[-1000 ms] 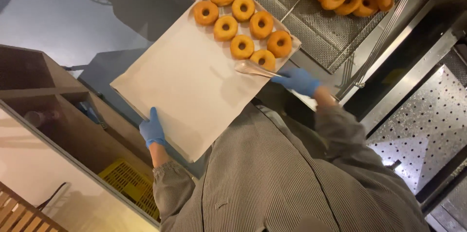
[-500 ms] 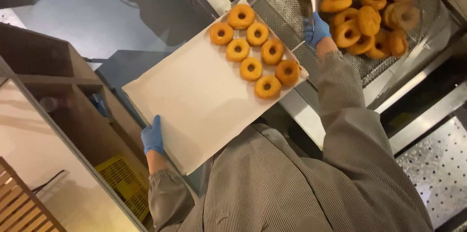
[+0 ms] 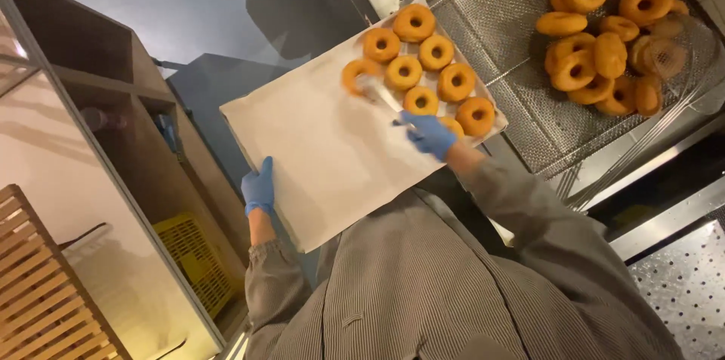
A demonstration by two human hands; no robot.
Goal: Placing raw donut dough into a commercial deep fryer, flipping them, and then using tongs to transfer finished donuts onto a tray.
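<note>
1. Doughnut [image 3: 361,73] — blurred, gripped in tongs [image 3: 385,96] just above the tray's [image 3: 317,149] paper, beside seven others [image 3: 430,73] on its far end.
2. Right hand [image 3: 429,133], blue-gloved, is closed round the tongs.
3. Left hand [image 3: 259,188] grips the tray's near edge.
4. More doughnuts [image 3: 604,35] are piled on the mesh rack [image 3: 513,66] — well apart.

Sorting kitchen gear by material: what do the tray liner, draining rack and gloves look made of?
Tray liner: apparently matte beige paper, flat and dull. Draining rack: metal wire mesh, grey with sheen. Gloves on the left hand and right hand: thin blue rubber-like material, snug; exact type unclear.
</note>
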